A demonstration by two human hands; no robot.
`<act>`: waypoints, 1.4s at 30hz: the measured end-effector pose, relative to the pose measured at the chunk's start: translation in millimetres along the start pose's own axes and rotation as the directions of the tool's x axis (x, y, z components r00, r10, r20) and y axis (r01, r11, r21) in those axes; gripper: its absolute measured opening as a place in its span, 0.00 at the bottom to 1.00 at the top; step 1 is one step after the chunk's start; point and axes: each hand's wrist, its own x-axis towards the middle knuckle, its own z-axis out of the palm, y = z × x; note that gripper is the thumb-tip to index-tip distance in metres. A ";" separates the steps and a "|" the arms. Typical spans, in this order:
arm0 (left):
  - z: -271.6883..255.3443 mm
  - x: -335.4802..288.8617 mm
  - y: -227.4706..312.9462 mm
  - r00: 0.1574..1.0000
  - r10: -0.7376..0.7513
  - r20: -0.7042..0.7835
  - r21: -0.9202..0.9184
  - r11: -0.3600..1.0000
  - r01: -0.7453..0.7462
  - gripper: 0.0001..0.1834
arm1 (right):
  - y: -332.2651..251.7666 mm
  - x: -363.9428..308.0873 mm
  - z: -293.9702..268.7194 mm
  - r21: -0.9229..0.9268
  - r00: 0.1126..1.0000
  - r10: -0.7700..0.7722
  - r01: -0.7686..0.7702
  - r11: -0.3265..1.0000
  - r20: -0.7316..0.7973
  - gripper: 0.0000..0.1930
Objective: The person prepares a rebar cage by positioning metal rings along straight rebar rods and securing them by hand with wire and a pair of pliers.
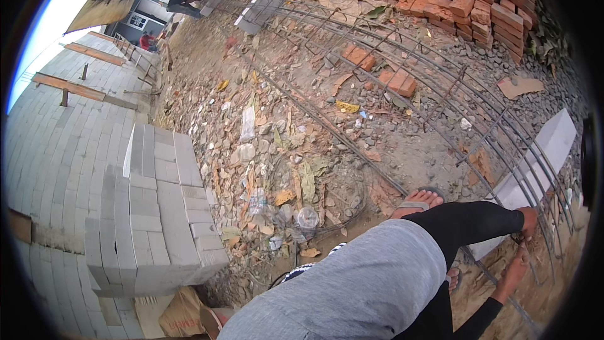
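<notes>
At the right, my left hand (pixel 529 222) is closed at the end of a long steel rebar cage (pixel 462 82). Just below it my right hand (pixel 514 272) is closed too, its fingertips raised toward the left hand. Both meet at a bar joint; a thin dark piece shows between them, too small to name. The cage, long bars with square stirrups, runs from the far upper middle down to my hands. Under its near end lies a pale block (pixel 535 157), with bars crossing over it. A second white block (pixel 264 3) supports the far end.
Stacked red bricks (pixel 450 0) stand at the upper right, with loose bricks (pixel 397 82) beneath the cage. A grey block wall (pixel 157 208) rises at left. Rubble, leaves and plastic litter the ground. Another person (pixel 182 1) bends in the distance; someone in red (pixel 146 41) is beyond.
</notes>
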 end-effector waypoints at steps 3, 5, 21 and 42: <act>-1.7 -9.8 -4.1 0.998 -0.056 -0.024 -0.014 0.998 0.055 0.15 | -2.6 -7.0 5.9 -0.285 0.993 -0.084 0.058 0.957 -0.079 0.26; -3.5 -22.0 -5.9 0.966 -0.226 -0.126 -0.023 0.974 0.225 0.12 | -13.4 -13.6 8.1 -0.238 0.987 0.142 -0.122 0.964 0.072 0.29; -71.1 -65.0 8.0 0.959 -0.199 0.203 -0.274 0.928 0.251 0.19 | -67.6 -35.9 10.1 0.359 0.938 0.073 -0.201 0.912 0.340 0.22; -60.0 -82.5 45.4 0.955 -0.222 0.199 -0.197 0.945 0.261 0.17 | -19.6 38.9 -145.2 0.097 0.900 0.406 -0.395 0.914 -0.158 0.34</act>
